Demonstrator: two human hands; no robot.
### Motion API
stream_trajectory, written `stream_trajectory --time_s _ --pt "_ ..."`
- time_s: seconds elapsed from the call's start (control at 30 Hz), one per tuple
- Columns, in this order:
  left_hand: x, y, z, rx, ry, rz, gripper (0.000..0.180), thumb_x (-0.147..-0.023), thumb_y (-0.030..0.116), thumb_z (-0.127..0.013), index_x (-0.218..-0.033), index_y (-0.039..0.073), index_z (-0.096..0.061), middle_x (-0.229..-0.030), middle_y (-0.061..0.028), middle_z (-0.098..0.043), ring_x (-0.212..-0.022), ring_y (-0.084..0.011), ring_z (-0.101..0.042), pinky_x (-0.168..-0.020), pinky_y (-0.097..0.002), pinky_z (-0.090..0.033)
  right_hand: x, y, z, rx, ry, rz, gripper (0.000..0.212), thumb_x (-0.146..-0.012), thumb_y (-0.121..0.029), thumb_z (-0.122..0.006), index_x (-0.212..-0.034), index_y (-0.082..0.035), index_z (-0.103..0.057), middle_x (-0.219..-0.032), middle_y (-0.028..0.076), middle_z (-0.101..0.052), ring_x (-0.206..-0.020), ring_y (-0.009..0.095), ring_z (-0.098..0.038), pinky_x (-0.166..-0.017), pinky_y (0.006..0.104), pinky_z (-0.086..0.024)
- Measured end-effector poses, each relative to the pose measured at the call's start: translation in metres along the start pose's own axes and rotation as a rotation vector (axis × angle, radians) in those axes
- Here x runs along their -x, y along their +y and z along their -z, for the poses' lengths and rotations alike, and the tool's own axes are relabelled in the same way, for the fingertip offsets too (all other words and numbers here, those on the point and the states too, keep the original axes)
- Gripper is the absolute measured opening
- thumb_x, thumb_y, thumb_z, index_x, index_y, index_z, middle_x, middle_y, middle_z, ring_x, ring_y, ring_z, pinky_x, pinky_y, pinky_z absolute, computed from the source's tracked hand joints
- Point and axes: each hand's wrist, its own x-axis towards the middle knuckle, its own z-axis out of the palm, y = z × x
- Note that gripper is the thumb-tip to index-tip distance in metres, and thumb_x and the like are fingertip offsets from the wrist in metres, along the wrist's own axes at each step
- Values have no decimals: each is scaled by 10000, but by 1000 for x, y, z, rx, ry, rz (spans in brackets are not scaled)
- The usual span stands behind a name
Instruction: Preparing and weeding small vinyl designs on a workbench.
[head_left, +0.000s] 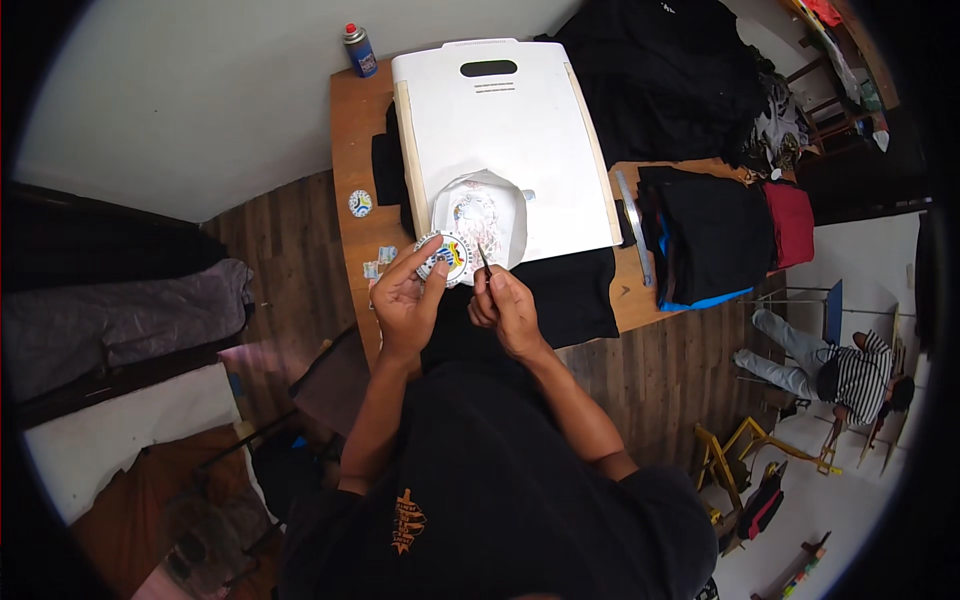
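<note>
My left hand [402,308] pinches a round emblem [446,258], white-rimmed with a coloured centre, between thumb and fingers. Close to its right edge, my right hand [507,308] is closed around a small dark tool with a thin point [485,261]. Whether that tool is a pair of tweezers or small snips, I cannot tell. Just beyond both hands, a crinkled white sheet [510,215] with printed scraps on it lies on a large white panel [540,150]. A second round emblem [360,204] rests on the brown table to the left.
Small printed pieces [379,262] lie by my left hand. A spray can [360,50] with a red cap stands at the far left corner. Right of the panel are a metal ruler [633,228] and folded dark cloth [710,225]. A person in stripes [860,378] is at far right.
</note>
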Motion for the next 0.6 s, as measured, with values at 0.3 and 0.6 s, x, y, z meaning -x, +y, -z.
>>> stream_trajectory --time_s 0.3,0.6 --pt "1 1 0 -57 -56 -11 343 -906 -111 -602 -1249 -118 -586 -1114 -115 -597 -1037 -154 -614 -885 -260 -519 2 0 -2 -56 9 -52 326 -1081 -329 -364 -971 -42 -474 -600 -35 -309 -484 63 -258 -485 240 -257" --pt "0 4 -3 -67 -53 -13 344 -905 -110 -605 -1248 -117 -586 -1127 -123 -605 -1036 -156 -615 -883 -258 -521 2 -2 -3 -96 -12 -74 333 -1084 -332 -353 -962 -45 -470 -591 -36 -303 -476 64 -254 -483 240 -260"
